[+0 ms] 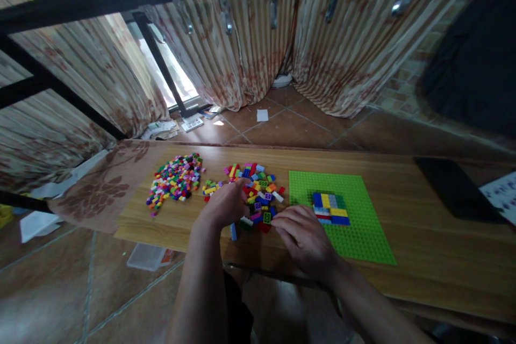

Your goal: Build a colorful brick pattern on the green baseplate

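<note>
Wood-grain table [419,199], pleated curtains [250,64] behind. Done: a low, flat-sided multicolour block build [331,208] sits on the studded green baseplate [360,239]. Left: most studs bare; chunky rectangular bricks [264,197] loose beside it, finer bits [173,180] heaped farther left. All looks like hard plastic. Left hand [226,204] over bricks, right hand [304,236] at their edge; fingers bent, can't tell if either grips.

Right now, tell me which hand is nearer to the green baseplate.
Right. The right hand overlaps the left side of the green baseplate in this view; the left hand is farther off to the left, at the pile of larger bricks.
</note>
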`<control>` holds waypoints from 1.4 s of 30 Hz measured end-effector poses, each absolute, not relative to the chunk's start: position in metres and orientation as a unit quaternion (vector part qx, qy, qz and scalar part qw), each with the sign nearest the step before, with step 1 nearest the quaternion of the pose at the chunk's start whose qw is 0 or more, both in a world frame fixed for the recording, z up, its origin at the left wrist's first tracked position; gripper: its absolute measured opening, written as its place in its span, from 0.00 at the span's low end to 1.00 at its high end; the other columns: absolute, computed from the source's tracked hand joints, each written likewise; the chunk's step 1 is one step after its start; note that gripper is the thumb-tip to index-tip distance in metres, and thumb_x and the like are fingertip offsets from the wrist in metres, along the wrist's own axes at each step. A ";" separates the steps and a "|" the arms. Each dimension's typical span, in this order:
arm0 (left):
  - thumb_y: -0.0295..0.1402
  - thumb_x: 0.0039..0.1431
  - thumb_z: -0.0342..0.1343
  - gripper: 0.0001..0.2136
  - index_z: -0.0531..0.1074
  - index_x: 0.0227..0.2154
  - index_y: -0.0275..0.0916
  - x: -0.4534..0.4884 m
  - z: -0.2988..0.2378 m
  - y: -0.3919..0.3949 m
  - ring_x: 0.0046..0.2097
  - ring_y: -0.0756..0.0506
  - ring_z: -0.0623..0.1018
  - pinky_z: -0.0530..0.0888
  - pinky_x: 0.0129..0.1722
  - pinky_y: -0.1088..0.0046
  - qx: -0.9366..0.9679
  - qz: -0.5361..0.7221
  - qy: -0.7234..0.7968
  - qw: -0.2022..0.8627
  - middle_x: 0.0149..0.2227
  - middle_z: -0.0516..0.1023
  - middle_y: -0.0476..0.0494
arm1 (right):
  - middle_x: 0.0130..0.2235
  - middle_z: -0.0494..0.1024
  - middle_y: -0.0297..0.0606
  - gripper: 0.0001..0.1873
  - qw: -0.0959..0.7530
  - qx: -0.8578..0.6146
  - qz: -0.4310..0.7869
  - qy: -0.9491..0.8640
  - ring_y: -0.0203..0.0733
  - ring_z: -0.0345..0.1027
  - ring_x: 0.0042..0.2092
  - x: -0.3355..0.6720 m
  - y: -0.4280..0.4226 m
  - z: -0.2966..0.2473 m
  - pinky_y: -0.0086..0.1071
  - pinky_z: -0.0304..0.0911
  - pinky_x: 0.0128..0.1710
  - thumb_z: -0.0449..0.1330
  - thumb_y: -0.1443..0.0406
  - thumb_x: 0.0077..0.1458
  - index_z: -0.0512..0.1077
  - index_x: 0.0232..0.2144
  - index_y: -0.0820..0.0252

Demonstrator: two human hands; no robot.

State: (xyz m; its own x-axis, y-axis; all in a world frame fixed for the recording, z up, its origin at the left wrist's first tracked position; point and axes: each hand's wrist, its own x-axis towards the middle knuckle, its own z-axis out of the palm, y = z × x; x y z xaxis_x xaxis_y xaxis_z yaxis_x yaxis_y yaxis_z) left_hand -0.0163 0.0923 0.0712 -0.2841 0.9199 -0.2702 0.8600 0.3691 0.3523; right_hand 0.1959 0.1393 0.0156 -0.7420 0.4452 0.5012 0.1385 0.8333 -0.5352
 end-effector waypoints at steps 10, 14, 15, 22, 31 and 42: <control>0.21 0.48 0.52 0.26 0.70 0.53 0.40 -0.017 0.066 0.094 0.38 0.45 0.79 0.69 0.35 0.74 0.560 0.084 0.796 0.216 0.36 0.82 0.45 | 0.37 0.81 0.38 0.10 0.317 -0.168 0.236 -0.903 0.42 0.69 0.41 0.197 0.139 0.015 0.41 0.60 0.43 0.54 0.69 0.63 0.76 0.36 0.57; 0.22 0.52 0.51 0.24 0.70 0.53 0.40 -0.017 0.065 0.096 0.37 0.45 0.79 0.69 0.34 0.74 0.555 0.077 0.803 0.203 0.36 0.82 0.44 | 0.37 0.81 0.37 0.10 0.315 -0.175 0.238 -0.902 0.43 0.69 0.41 0.194 0.139 0.015 0.40 0.60 0.44 0.55 0.69 0.63 0.76 0.36 0.57; 0.22 0.52 0.51 0.23 0.70 0.53 0.40 -0.018 0.064 0.096 0.37 0.45 0.80 0.69 0.34 0.74 0.554 0.078 0.803 0.203 0.36 0.82 0.44 | 0.37 0.81 0.37 0.10 0.316 -0.176 0.238 -0.901 0.43 0.69 0.41 0.192 0.139 0.015 0.40 0.60 0.44 0.55 0.69 0.63 0.76 0.36 0.57; 0.20 0.51 0.51 0.23 0.71 0.51 0.39 -0.017 0.065 0.098 0.39 0.45 0.80 0.70 0.36 0.75 0.566 0.090 0.794 0.202 0.37 0.83 0.44 | 0.38 0.81 0.37 0.09 0.329 -0.177 0.237 -0.897 0.43 0.68 0.42 0.183 0.139 0.012 0.41 0.60 0.45 0.55 0.70 0.62 0.76 0.37 0.57; 0.24 0.52 0.53 0.25 0.68 0.56 0.38 -0.019 0.077 0.093 0.37 0.46 0.80 0.72 0.37 0.75 0.567 0.128 0.776 0.245 0.34 0.82 0.45 | 0.38 0.80 0.38 0.09 0.329 -0.185 0.239 -0.895 0.44 0.68 0.42 0.177 0.140 0.006 0.42 0.60 0.46 0.56 0.70 0.60 0.76 0.38 0.56; 0.24 0.46 0.58 0.14 0.74 0.38 0.39 -0.016 0.069 0.091 0.33 0.45 0.78 0.69 0.32 0.74 0.581 0.137 0.772 0.218 0.29 0.80 0.46 | 0.38 0.80 0.37 0.09 0.347 -0.182 0.230 -0.891 0.44 0.69 0.42 0.178 0.143 0.003 0.42 0.61 0.45 0.56 0.71 0.60 0.76 0.37 0.56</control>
State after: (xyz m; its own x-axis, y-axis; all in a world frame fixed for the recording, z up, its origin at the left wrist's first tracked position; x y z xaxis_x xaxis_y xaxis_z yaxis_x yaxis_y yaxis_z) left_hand -0.0163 0.0906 0.0695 -0.2304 0.9568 -0.1775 0.8370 0.2879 0.4653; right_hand 0.1783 0.1426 0.0026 -0.6932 0.4838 0.5342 0.1648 0.8280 -0.5360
